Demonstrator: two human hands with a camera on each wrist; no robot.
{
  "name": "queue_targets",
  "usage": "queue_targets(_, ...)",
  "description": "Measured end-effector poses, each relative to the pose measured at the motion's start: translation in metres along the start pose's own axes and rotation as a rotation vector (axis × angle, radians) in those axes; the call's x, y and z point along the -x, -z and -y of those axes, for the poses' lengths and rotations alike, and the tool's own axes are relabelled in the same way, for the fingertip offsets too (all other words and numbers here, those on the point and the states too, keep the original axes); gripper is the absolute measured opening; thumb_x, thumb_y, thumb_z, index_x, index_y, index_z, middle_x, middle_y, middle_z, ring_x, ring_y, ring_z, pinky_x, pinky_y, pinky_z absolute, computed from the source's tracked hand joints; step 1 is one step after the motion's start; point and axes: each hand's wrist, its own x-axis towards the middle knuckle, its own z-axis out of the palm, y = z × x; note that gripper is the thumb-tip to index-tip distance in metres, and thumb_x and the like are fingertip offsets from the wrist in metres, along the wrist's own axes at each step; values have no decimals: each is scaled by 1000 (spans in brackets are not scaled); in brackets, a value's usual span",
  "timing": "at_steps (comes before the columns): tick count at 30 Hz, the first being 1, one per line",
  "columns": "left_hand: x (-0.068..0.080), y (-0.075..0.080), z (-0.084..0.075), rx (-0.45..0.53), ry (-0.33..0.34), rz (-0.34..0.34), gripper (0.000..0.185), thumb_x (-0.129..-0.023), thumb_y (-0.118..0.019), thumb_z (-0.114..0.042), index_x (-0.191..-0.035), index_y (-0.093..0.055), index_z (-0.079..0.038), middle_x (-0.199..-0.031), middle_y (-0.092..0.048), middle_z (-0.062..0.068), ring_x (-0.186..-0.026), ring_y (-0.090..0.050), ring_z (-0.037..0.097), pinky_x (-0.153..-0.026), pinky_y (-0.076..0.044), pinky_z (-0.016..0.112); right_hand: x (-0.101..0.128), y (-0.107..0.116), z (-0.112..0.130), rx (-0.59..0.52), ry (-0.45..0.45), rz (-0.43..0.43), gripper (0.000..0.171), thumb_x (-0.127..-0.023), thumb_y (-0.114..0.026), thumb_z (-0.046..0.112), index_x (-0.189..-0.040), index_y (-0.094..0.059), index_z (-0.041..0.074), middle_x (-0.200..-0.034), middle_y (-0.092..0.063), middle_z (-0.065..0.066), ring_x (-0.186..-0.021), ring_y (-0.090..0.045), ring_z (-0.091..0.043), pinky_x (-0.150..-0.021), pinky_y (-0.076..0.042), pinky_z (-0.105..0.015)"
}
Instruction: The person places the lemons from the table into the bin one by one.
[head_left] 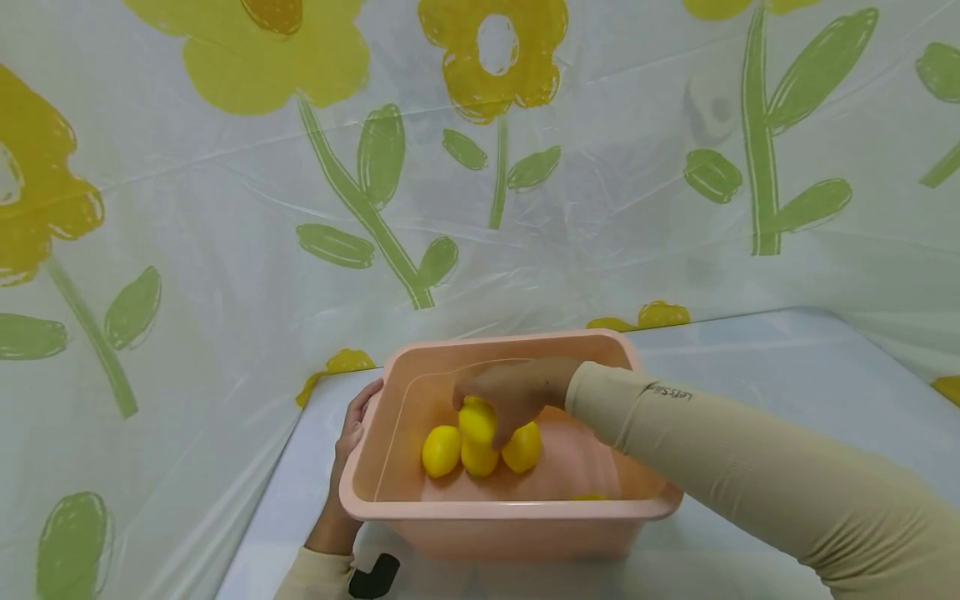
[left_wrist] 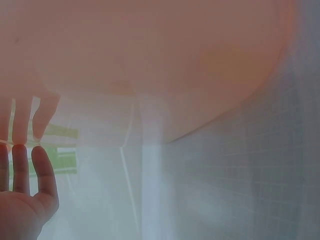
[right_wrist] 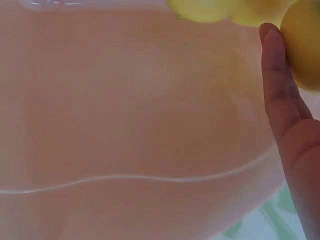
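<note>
A pink plastic basin [head_left: 510, 510] holds several yellow lemons. Inside it, my right hand [head_left: 517, 392] grips one lemon [head_left: 477, 419] between thumb and fingers, just above another lemon [head_left: 480, 461]. On either side of that one lie a left lemon [head_left: 441, 452] and a right lemon [head_left: 525, 450]. In the right wrist view the held lemon [right_wrist: 305, 47] is at the right edge, against the fingers. Outside the basin, my left hand [head_left: 352, 433] rests at its left side with fingers extended up to the rim; the left wrist view shows the straight fingers [left_wrist: 46, 177] at the pink wall.
The basin stands on a pale table [head_left: 750, 375]. Behind it hangs a white sheet [head_left: 600, 183] printed with yellow flowers and green leaves. A sliver of another lemon [head_left: 591, 497] shows over the basin's front rim. A black strap piece [head_left: 375, 577] is by the left wrist.
</note>
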Motion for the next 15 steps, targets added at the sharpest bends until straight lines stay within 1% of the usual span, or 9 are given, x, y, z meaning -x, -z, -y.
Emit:
queue_targets(2, 0, 0, -2, -8, 6, 1, 51, -101, -20, -33, -151, -26, -26, -152, -36, -6, -133, -45, 7, -111, -42, 24, 0, -3, 0, 28, -9, 5, 56, -78, -83, 23, -127, -57, 27, -108, -60, 12, -103, -54, -11, -102, -45, -32)
queue_targets(7, 0, 0, -3, -14, 25, -2, 51, -101, -19, -34, -152, -25, -26, -153, -34, -4, -133, -45, 8, -112, -42, 26, 1, -6, 2, 73, -51, 39, 53, -78, -82, 18, -123, -57, 29, -100, -59, 9, -98, -53, -12, -98, -44, -31)
queue_targets(10, 0, -1, -3, -23, 27, -4, 51, -101, -19, -34, -151, -25, -26, -154, -33, -4, -134, -44, 9, -113, -41, 27, 1, -8, 3, 89, -69, 53, 54, -78, -82, 15, -124, -56, 29, -100, -59, 9, -97, -53, -12, -98, -45, -30)
queue_targets(15, 1, 0, -2, -26, 10, 6, 51, -101, -18, -34, -151, -26, -26, -153, -35, -6, -133, -45, 7, -112, -41, 26, 1, -11, 4, 115, -103, 56, 58, -79, -83, 15, -128, -54, 26, -98, -59, 9, -95, -54, -12, -97, -46, -28)
